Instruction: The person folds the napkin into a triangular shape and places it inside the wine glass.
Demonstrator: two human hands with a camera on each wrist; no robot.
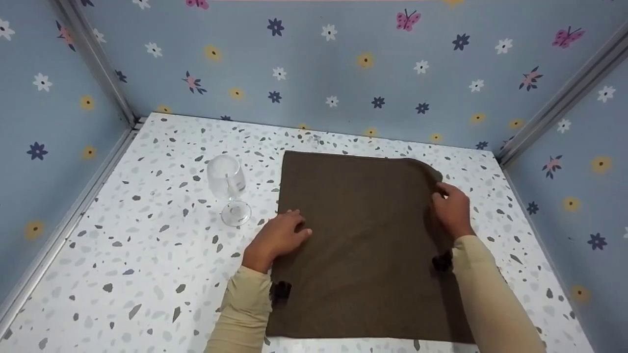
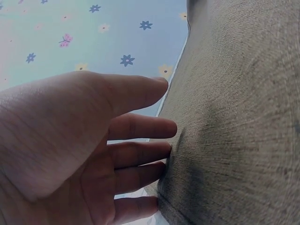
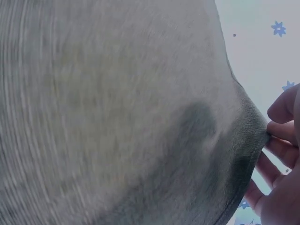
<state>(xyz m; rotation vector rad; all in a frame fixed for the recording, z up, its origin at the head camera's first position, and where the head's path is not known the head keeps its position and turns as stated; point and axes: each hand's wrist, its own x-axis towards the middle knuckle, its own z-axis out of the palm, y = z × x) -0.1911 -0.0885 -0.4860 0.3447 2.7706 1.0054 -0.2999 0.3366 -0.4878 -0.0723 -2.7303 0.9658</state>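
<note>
A brown cloth (image 1: pixel 358 245) lies spread over the speckled tabletop, its upper right corner raised and bent. My right hand (image 1: pixel 454 211) pinches that corner. In the right wrist view the cloth (image 3: pixel 117 117) comes to a point at the fingertips of the right hand (image 3: pixel 283 192). On the cloth's left edge rests my left hand (image 1: pixel 278 239), fingers loose. The left wrist view has the left hand (image 2: pixel 84 150) with its thumb apart and its fingertips right at the cloth (image 2: pixel 234 117). A clear stemmed glass (image 1: pixel 222 171) stands upright left of the cloth, beyond the left hand.
White tabletop (image 1: pixel 147 245) with grey specks surrounds the cloth. Blue flowered panels (image 1: pixel 319 63) rise at the back and on both sides, joined by metal corner posts (image 1: pixel 98 54). Dark wrist-worn devices (image 1: pixel 280 292) sit under both forearms.
</note>
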